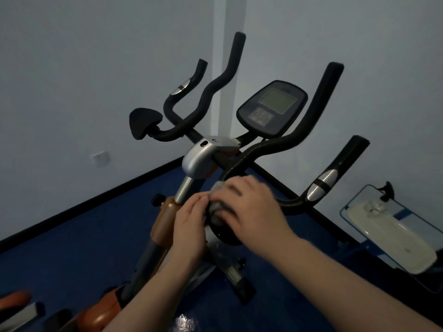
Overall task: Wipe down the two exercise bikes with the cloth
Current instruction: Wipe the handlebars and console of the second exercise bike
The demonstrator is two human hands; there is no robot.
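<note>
An orange and grey exercise bike (196,161) stands in front of me, with black curved handlebars (309,125) and a console (273,107) on top. A grey cloth (219,207) is bunched against the near black elbow pad of the handlebars. My right hand (251,204) presses down on the cloth and covers most of it. My left hand (189,224) holds the cloth's left side, next to the steel stem. Part of a second orange bike (14,300) shows at the bottom left corner.
Blue floor (72,248) runs to pale walls that meet in a corner behind the bike. A wall socket (100,158) sits low on the left wall. A blue-framed machine with a white panel (393,233) stands at the right. The bike's base foot (237,276) lies below my hands.
</note>
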